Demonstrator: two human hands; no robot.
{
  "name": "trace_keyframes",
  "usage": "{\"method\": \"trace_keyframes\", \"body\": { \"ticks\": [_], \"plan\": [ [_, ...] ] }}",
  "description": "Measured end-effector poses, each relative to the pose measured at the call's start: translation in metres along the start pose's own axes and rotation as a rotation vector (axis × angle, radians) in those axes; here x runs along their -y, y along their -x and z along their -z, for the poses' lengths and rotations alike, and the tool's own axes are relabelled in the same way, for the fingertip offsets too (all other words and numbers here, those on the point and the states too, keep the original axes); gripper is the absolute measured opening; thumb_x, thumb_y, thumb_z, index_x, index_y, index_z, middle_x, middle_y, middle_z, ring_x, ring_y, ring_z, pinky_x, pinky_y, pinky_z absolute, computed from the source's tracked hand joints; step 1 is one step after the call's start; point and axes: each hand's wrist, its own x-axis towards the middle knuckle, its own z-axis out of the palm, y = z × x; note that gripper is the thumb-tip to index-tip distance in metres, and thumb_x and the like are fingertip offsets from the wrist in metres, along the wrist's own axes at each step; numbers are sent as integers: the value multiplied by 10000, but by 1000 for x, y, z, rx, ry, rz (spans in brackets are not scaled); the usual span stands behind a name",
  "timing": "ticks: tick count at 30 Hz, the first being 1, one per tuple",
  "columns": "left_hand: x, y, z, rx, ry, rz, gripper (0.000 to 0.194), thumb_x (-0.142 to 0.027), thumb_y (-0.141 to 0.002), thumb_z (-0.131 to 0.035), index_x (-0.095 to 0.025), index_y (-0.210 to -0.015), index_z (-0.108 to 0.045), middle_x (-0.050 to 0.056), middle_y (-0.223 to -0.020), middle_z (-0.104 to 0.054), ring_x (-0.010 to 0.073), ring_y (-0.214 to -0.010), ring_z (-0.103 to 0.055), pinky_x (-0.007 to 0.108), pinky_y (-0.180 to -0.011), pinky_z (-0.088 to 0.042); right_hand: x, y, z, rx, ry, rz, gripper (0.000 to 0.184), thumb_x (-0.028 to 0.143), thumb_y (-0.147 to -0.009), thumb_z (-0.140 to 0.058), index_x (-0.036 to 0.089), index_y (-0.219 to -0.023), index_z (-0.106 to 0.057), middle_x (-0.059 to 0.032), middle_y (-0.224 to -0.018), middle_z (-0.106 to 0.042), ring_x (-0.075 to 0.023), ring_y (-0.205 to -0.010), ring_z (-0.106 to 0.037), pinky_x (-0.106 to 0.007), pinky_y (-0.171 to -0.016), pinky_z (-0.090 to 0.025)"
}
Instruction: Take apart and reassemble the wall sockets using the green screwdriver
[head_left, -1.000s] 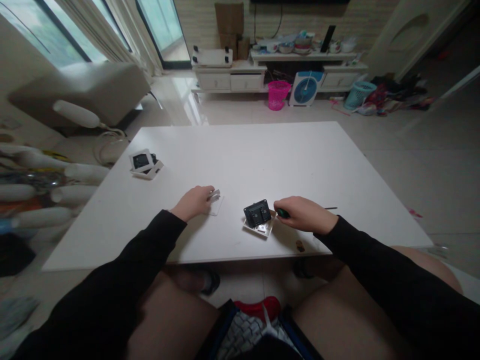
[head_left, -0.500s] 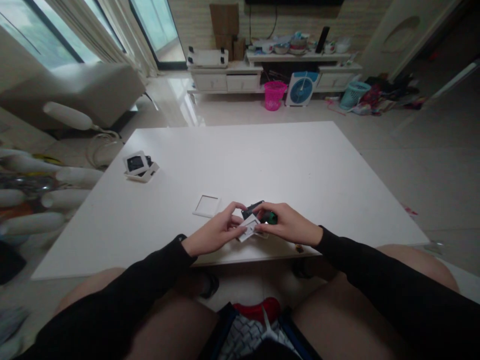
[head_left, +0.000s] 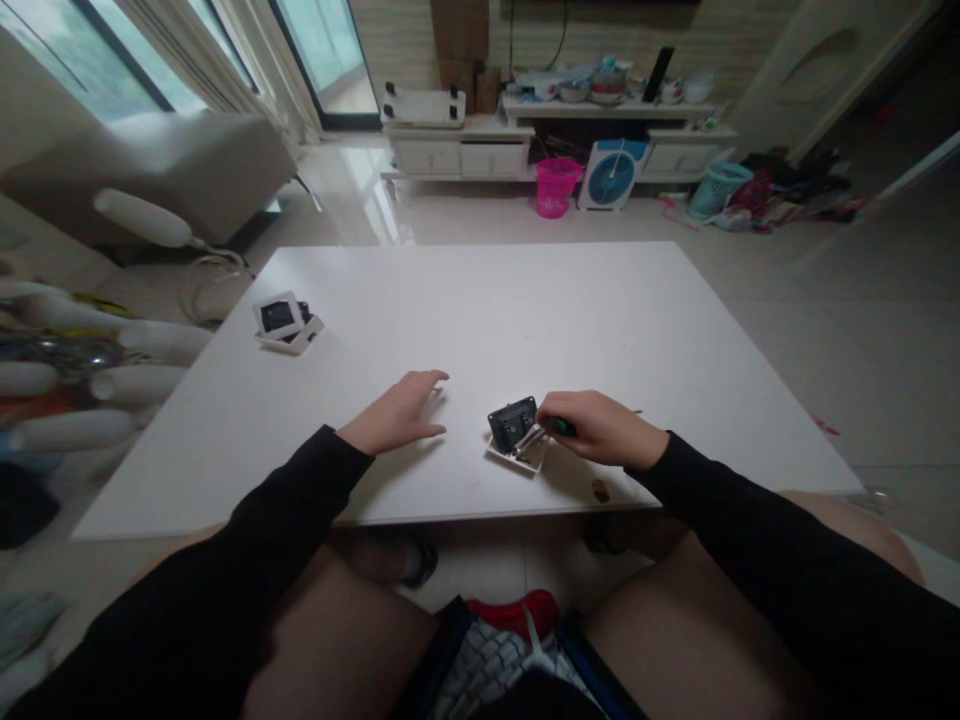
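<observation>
My left hand (head_left: 401, 412) is open over the table, its thumb and fingers spread apart. Under or behind it is the spot where a thin white square frame lay; the hand hides most of that place. My right hand (head_left: 592, 425) is closed around a green-handled screwdriver (head_left: 561, 427), a thin tip showing past the far side of the hand. A small whitish piece (head_left: 530, 437) is at its fingertips; whether it is gripped I cannot tell. Beside these fingers, a black rectangular module (head_left: 512, 424) leans tilted in a shallow white box (head_left: 517, 463).
The white table (head_left: 480, 320) spreads out ahead. Toward its left far corner sits a stack of white frames with black modules (head_left: 285, 322). A small brownish-yellow item (head_left: 600, 490) lies near the front edge. A pink basket (head_left: 556, 187) and a fan (head_left: 611, 175) stand beyond.
My hands have come apart. The left let go of the white piece and moved left to the white frame, opening. The right stays by the black module with the screwdriver.
</observation>
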Motion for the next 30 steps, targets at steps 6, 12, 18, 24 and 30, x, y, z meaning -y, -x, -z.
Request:
{"method": "trace_keyframes", "body": {
  "ticks": [6,12,18,24,30],
  "plan": [
    [20,-7,-11,170,-159,20,819,-271,-758,-799,-166,-1488,-442,193,-1541,-533,355,-1457,-470,468,-1212,-396,4,-4,-11,123,63,-24,255,1,-859,-609,202,-1006,-666,-61,-1064,-724,-187,-887,-636,-287,-729,-338],
    [26,-11,-14,195,-153,26,725,-279,-799,-741,-196,-1470,-479,172,-1504,-549,341,-1404,-496,467,-1160,-432,2,-4,-5,67,146,-102,140,157,-928,-690,210,-1054,-656,-60,-1091,-696,-180,-834,-610,-290,-699,-314],
    [21,-9,-9,232,-159,140,779,-314,-733,-752,-231,-1465,-499,161,-1505,-525,390,-1332,-487,537,-1064,-491,-7,0,0,112,214,-221,64,228,-931,-699,196,-964,-654,-82,-997,-730,-216,-846,-612,-310,-690,-302],
    [-1,-7,-4,246,-206,235,842,-361,-659,-768,-284,-1455,-506,175,-1521,-474,450,-1335,-422,608,-920,-552,-5,1,0,122,212,-234,42,201,-911,-690,212,-941,-663,-75,-964,-749,-215,-838,-625,-306,-684,-301],
    [2,-10,-3,202,-273,241,891,-316,-651,-787,-305,-1496,-504,191,-1565,-425,489,-1316,-438,694,-933,-511,-6,1,-1,135,225,-245,26,217,-923,-667,203,-945,-669,-89,-972,-748,-218,-846,-636,-305,-686,-314]
  ]
}}
